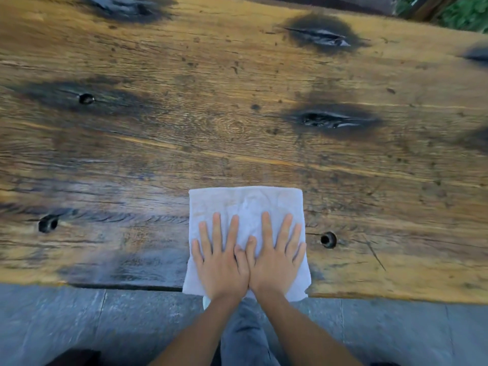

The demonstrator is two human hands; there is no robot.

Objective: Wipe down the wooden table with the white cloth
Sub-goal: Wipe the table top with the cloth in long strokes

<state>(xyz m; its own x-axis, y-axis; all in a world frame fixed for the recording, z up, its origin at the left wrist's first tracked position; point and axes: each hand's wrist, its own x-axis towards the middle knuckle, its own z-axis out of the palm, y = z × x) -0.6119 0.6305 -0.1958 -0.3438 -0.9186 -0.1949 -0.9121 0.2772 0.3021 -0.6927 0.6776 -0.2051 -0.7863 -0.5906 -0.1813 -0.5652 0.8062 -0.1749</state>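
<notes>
Filling most of the frame, one wooden surface (237,114) carries one white cloth (245,207) at its lower-center edge; two hands, left hand (220,262) and right hand (277,260), press flat on it, fingers spread.

A: Floor (79,320) at 6 o'clock: grey stone slabs, thin joints between them, surface dull and slightly mottled.

B: Anything dark on it?

A: One dark shape (74,357) at 7 o'clock, cut by the frame edge; cannot tell what it is.

B: Far side?

A: Green foliage (464,11) at 1 o'clock, blurred. Beside it a brown wooden post (425,9), tilted.

B: Light?

A: Soft, even daylight; no hard shadows on the slabs. Setting reads as outdoors.
</notes>
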